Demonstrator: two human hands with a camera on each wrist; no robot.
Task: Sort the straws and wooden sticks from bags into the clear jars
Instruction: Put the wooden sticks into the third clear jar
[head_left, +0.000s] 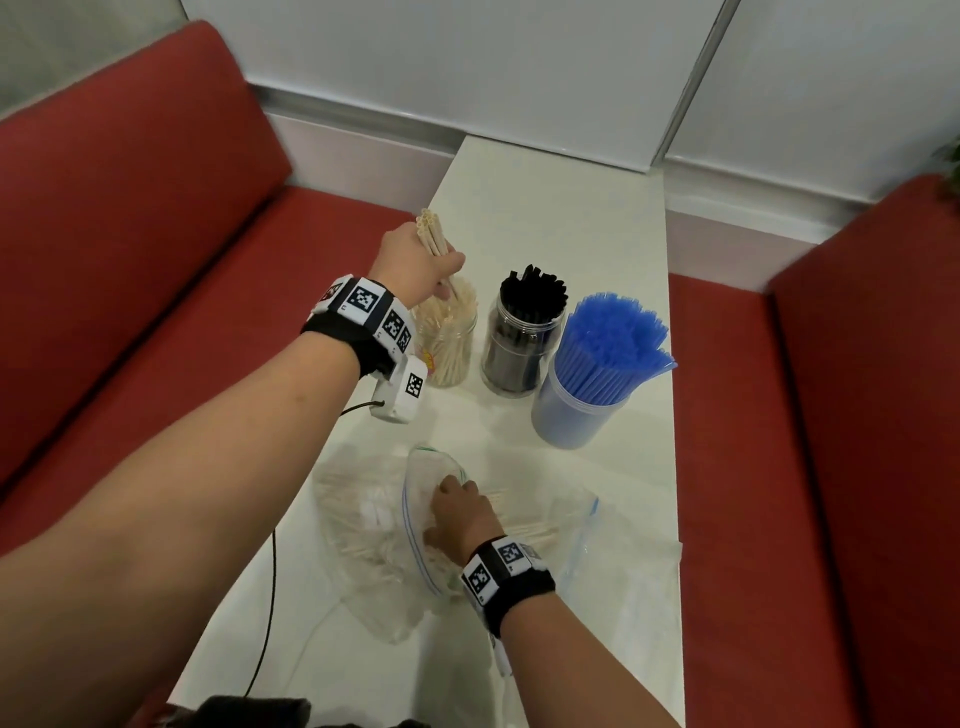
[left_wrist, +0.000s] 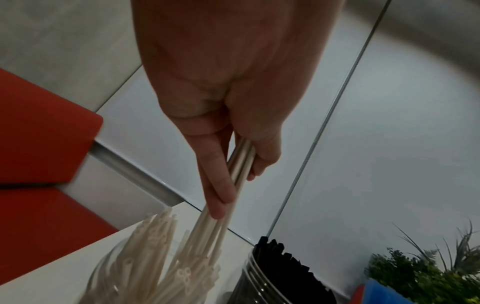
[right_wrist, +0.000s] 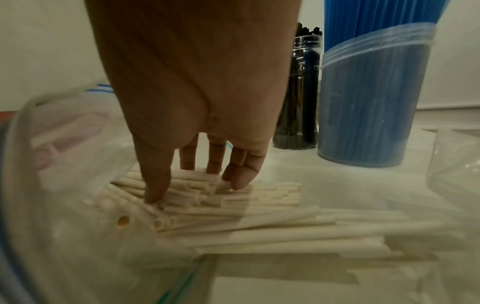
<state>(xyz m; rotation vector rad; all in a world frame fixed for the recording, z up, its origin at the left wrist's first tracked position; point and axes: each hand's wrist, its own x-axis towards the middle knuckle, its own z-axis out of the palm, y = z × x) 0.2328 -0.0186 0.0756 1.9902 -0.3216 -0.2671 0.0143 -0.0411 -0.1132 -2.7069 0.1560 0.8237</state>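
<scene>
Three clear jars stand in a row on the white counter (head_left: 545, 218), and all three already look well filled. On the left is a jar of cream straws (head_left: 451, 343), in the middle a jar of black straws (head_left: 522, 340), and on the right a jar of blue straws (head_left: 587, 400), whose straws fan out above its rim. Judging by this, most of the sorting seems done. What is left lies nearer the person: an open zip bag (head_left: 415, 530) flat on the counter, with a loose pile of cream straws (right_wrist: 233, 216) inside. More clear plastic, crumpled, lies to its left with pale sticks or straws in it; which they are is hard to tell.

The left hand (head_left: 415, 265) hangs over the cream jar, its fingers curled round a small bundle of cream straws (left_wrist: 228, 195). The lower ends of the bundle point down into the jar mouth among the straws standing there, and the upper ends stick out above the fist. The right hand (head_left: 460, 512) reaches into the mouth of the open bag. Its fingers (right_wrist: 155, 185) are spread and only slightly bent, their tips resting on the pile; nothing is gripped yet.
</scene>
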